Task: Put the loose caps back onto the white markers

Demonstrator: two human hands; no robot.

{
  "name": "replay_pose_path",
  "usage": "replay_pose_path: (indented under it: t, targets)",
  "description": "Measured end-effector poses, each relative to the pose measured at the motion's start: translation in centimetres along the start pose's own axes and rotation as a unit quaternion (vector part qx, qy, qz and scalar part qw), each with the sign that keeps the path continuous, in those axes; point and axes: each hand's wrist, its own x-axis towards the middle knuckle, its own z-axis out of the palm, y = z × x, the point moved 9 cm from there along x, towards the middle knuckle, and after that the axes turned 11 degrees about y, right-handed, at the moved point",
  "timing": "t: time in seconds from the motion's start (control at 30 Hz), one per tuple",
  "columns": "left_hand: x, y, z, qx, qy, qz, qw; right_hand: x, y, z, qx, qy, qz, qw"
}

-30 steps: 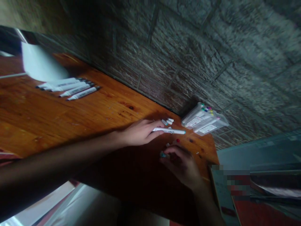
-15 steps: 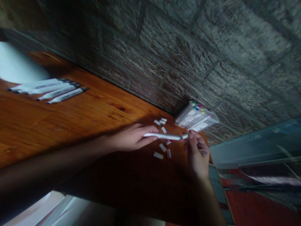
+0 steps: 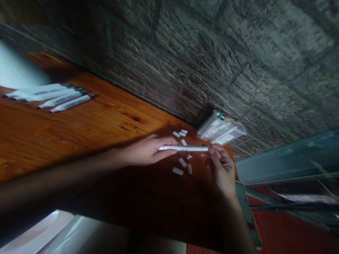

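Note:
My left hand (image 3: 148, 151) grips one end of a white marker (image 3: 185, 148) held level just above the wooden table (image 3: 79, 130). My right hand (image 3: 221, 165) pinches the marker's other end, where a cap sits under the fingertips. Several loose white marker caps (image 3: 182, 162) with coloured tips lie on the table under and around the marker. Just beyond, against the wall, lies a clear plastic case of markers (image 3: 221, 128).
A row of several white markers (image 3: 53, 97) lies at the far left of the table next to a white object (image 3: 16, 70). A stone-pattern wall (image 3: 212, 53) runs along the table's far edge. A tablet-like device (image 3: 247, 211) sits at the table's right edge.
My right hand came up from the caps on the table with a cap and brought it onto the marker's end. My left hand kept holding the marker.

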Motion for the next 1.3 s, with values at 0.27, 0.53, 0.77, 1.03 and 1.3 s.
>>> replay_pose_path:
  t: [0.27, 0.53, 0.77, 1.03, 1.3]
  targets:
    - [0.0, -0.3, 0.1, 0.018, 0.005, 0.003, 1.000, -0.1, -0.1, 0.1, -0.002, -0.013, -0.006, 1.000]
    - [-0.1, -0.4, 0.3, 0.037, -0.004, -0.002, 0.999, -2.2, -0.8, 3.4, -0.061, -0.113, -0.005, 0.992]
    - [-0.2, -0.3, 0.3, 0.045, -0.009, 0.010, 0.999, -2.2, -0.6, 3.5, -0.056, -0.121, -0.014, 0.991]
    - [-0.3, -0.2, 0.5, 0.034, -0.017, 0.008, 0.999, -2.1, -0.9, 3.0, -0.070, -0.090, -0.031, 0.993]
    - [0.5, -1.6, -2.9, 0.094, 0.123, -0.073, 0.985, -2.9, -2.1, 3.3, -0.166, -0.115, -0.128, 0.971]
